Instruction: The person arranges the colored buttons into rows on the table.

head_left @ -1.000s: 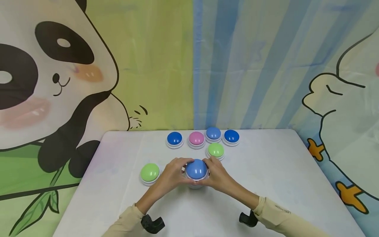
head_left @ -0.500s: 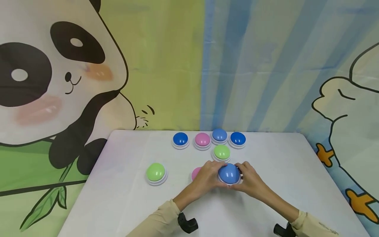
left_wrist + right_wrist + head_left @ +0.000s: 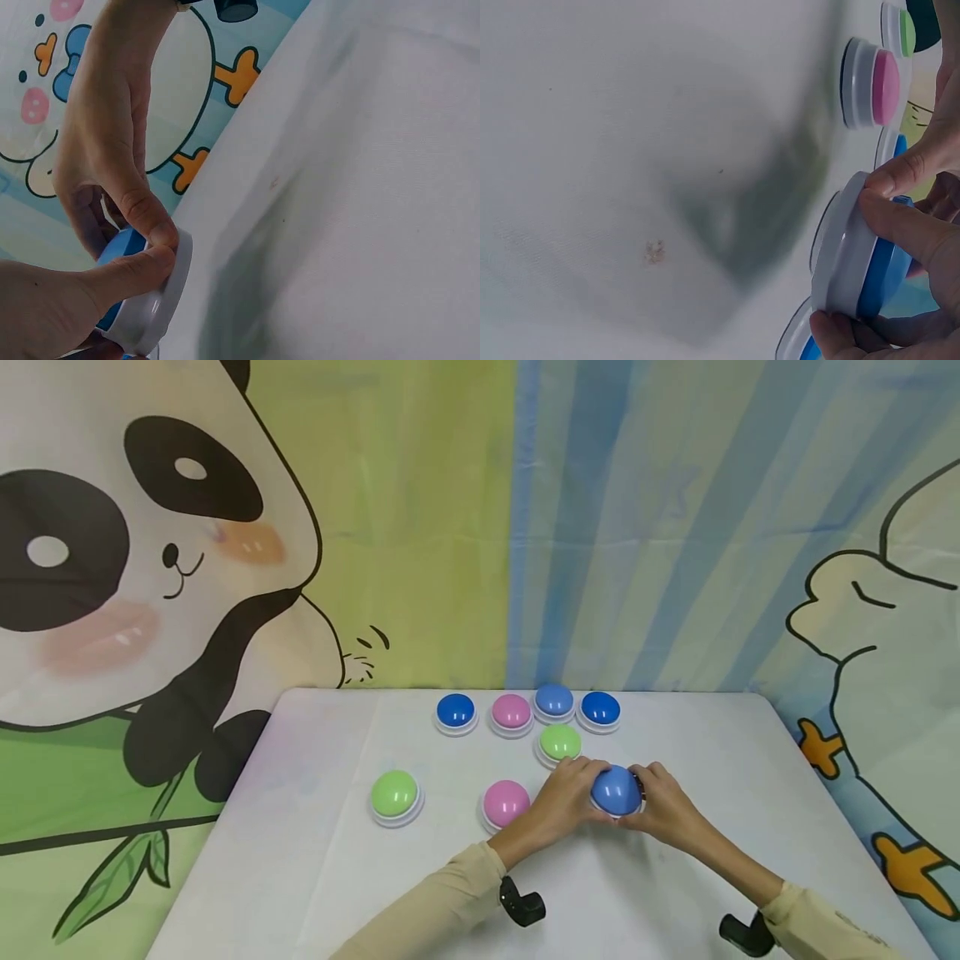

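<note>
With my left hand (image 3: 566, 800) and my right hand (image 3: 672, 810) I hold one blue button (image 3: 617, 791) between them, right of centre on the near side of the tabletop (image 3: 255, 860). The fingers of both hands curl round its white base and pinch it from either side, and in the left wrist view my two thumbs meet tip to tip on the rim. Its glossy dome faces up between my hands; whether the underside touches the tabletop I cannot tell. Just left of my left wrist stands a pink button (image 3: 506, 803), and farther left, well apart from it, a green button (image 3: 394, 795). Just beyond my left fingers sits a second green button (image 3: 560, 743), partly covered by them. Along the far edge, from left to right, stand a dark blue button (image 3: 455, 712), another pink button (image 3: 511, 713), a lighter blue button (image 3: 554, 702) and one more dark blue button (image 3: 600, 708). My beige sleeves (image 3: 435, 906) end above the wrists, and a printed panda (image 3: 225, 560) fills the backdrop at the left.
</note>
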